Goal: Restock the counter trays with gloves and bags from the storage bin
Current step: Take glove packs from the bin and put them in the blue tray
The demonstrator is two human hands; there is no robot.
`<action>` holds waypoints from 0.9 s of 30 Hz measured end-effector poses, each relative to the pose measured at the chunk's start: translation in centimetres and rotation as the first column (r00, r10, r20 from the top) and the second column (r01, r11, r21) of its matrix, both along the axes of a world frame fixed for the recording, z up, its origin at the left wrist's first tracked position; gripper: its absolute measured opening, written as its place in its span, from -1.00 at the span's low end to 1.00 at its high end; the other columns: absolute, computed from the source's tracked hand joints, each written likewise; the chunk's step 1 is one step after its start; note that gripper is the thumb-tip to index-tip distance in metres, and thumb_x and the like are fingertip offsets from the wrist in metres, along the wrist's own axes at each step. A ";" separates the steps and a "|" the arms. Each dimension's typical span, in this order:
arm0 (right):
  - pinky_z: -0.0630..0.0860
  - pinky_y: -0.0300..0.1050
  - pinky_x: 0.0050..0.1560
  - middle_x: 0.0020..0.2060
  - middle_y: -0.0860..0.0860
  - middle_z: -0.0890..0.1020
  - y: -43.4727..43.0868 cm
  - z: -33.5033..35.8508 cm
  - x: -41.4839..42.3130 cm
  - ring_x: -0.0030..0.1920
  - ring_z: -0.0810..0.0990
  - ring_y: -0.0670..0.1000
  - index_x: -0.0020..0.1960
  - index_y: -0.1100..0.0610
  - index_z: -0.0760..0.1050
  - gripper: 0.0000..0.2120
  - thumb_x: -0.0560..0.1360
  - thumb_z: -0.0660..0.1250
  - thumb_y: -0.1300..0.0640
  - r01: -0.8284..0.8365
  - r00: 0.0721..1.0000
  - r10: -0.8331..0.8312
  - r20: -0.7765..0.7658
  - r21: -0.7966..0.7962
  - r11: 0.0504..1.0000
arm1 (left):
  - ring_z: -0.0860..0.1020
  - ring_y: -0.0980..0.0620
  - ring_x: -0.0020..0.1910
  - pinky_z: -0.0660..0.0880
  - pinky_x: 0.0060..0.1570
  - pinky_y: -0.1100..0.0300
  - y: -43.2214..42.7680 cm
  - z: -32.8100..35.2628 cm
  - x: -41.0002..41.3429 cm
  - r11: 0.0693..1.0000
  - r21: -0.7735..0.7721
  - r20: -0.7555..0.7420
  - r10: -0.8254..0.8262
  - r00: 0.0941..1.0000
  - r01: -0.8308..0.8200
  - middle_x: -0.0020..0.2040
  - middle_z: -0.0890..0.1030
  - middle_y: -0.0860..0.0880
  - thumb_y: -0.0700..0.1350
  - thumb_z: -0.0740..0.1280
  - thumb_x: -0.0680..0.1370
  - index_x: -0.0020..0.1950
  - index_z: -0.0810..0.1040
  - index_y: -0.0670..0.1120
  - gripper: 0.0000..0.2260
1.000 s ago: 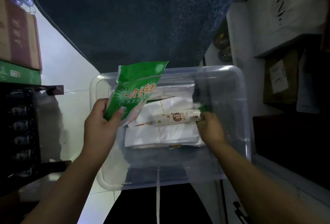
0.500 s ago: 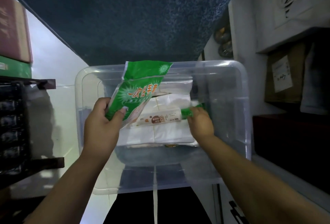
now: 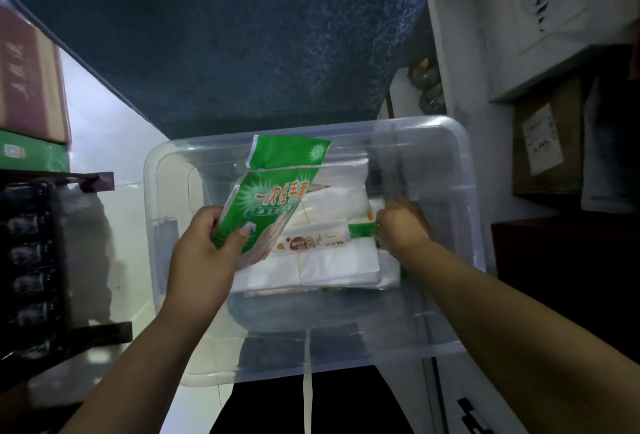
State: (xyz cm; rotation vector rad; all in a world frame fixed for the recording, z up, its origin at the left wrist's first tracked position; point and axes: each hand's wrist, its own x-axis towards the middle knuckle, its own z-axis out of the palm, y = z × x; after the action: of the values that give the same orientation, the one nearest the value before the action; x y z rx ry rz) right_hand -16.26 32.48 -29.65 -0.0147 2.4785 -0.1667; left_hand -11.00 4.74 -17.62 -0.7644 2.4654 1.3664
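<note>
The left hand [image 3: 204,253] pinches the lower edge of a green glove packet [image 3: 277,191], thumb on its front, holding it up over the clear storage bin [image 3: 467,191]. The packet looks light, limp and slick, so a grip low on the body rather than on the thin sealed top seems safest. The right hand [image 3: 401,226] is down inside the bin, fingers curled on the green end of a slim roll [image 3: 318,241] lying across a stack of folded white bags [image 3: 332,264]; blur hides how firmly. The roll looks light and fairly stiff. The bags look soft and slippery, best lifted from beneath.
</note>
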 end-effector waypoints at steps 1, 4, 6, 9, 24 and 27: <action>0.37 -0.04 0.10 0.04 0.18 0.59 0.2 1.0 0.2 0.09 0.49 0.17 0.03 0.21 0.59 -0.81 0.48 0.28 0.17 -0.049 0.999 0.048 -0.013 -0.015 0.999 | 0.55 0.19 -0.19 0.41 -0.30 0.22 0.1 0.5 -0.1 1.000 0.004 0.001 -0.011 1.000 0.011 -0.17 0.60 0.12 -0.13 0.37 0.49 -0.06 0.49 0.04 -0.89; 0.33 -0.02 0.05 -0.06 0.20 0.61 0.7 5.0 0.6 0.02 0.48 0.19 -0.07 0.23 0.61 -0.82 0.43 0.32 0.15 -0.179 0.972 0.171 -0.161 -0.034 0.983 | 0.54 0.16 -0.19 0.42 -0.30 0.19 0.3 2.3 -0.5 0.999 0.019 -0.018 -0.034 0.999 0.035 -0.18 0.59 0.13 -0.18 0.35 0.49 -0.05 0.48 0.05 -0.85; 0.32 -0.01 0.01 -0.11 0.19 0.62 1.0 8.3 1.1 -0.03 0.51 0.20 -0.12 0.22 0.61 -0.85 0.42 0.34 0.14 -0.189 0.956 0.175 -0.237 -0.037 0.981 | 0.54 0.15 -0.19 0.45 -0.27 0.17 0.3 3.8 -0.8 0.998 0.028 -0.031 -0.055 0.998 0.056 -0.19 0.59 0.13 -0.20 0.35 0.48 -0.05 0.47 0.05 -0.84; 0.35 0.03 0.04 -0.17 0.17 0.63 0.8 14.3 1.2 -0.07 0.53 0.21 -0.15 0.19 0.62 -0.87 0.41 0.39 0.13 -0.199 0.934 0.183 -0.307 -0.023 0.980 | 0.54 0.18 -0.20 0.44 -0.25 0.18 0.2 6.3 -1.2 0.993 0.012 -0.049 -0.113 0.992 0.113 -0.20 0.58 0.15 -0.15 0.38 0.47 -0.06 0.49 0.07 -0.85; 0.44 -0.07 -0.23 -0.31 0.07 0.57 -6.8 35.0 0.7 -0.27 0.57 0.14 -0.24 0.09 0.60 -0.88 0.24 0.48 0.13 -0.450 0.712 0.351 -0.608 -0.012 0.893 | 0.47 0.20 -0.34 0.34 -0.40 0.46 1.1 17.2 -4.4 0.864 0.121 -0.186 -0.464 0.866 0.489 -0.32 0.53 0.09 -0.22 0.32 0.51 -0.20 0.41 0.07 -0.79; 0.43 -0.07 -0.25 -0.31 0.09 0.58 -7.2 35.1 1.0 -0.26 0.58 0.15 -0.24 0.13 0.59 -0.85 0.21 0.49 0.16 -0.375 0.749 0.257 -0.611 -0.071 0.924 | 0.56 -0.04 -0.17 0.52 -0.06 0.02 1.5 16.8 -4.0 0.807 0.123 -0.157 -0.560 0.814 0.578 -0.21 0.58 -0.02 -0.12 0.29 0.54 -0.14 0.44 0.08 -0.89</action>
State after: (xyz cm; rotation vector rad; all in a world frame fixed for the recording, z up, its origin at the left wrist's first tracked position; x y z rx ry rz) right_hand -15.28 25.30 5.49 -0.6719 3.0206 -0.2867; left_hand -14.99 6.27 -0.77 0.1114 2.3306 1.3625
